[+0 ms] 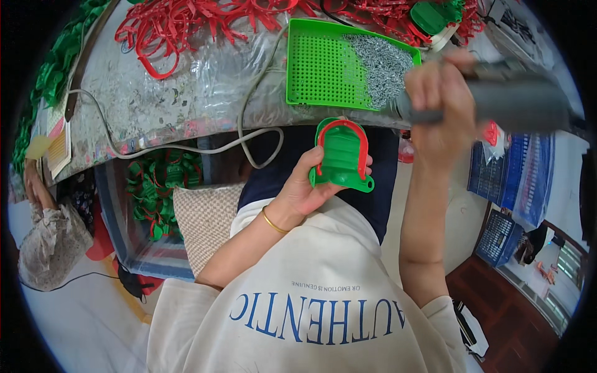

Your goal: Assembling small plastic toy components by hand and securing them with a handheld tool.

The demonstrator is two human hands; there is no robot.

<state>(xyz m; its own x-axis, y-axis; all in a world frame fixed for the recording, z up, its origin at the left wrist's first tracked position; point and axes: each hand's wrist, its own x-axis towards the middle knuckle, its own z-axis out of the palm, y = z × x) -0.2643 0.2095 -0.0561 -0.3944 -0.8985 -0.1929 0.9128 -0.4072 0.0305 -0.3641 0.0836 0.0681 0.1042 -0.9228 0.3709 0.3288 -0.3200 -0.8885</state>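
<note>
My left hand (301,183) grips a curved green plastic part (341,152) in front of my lap, just off the table's near edge. A red U-shaped strip (363,146) runs along the part's arched rim. Off to the right, my right hand (443,102) is wrapped round a dark, gun-like power tool (516,93), probably an electric screwdriver. Motion smears that tool, and its tip cannot be made out. Between the hands and farther back lies a bright green perforated tray (317,74) with a heap of small silvery screws (382,68) on its right side.
Red strips (168,37) pile up at the table's back. A grey cable (205,149) loops over the near edge. Left of my lap stands a grey-blue bin (127,230) of green-and-red parts (155,193). Blue crates (516,161) stand right. Another person's arm (40,193) shows far left.
</note>
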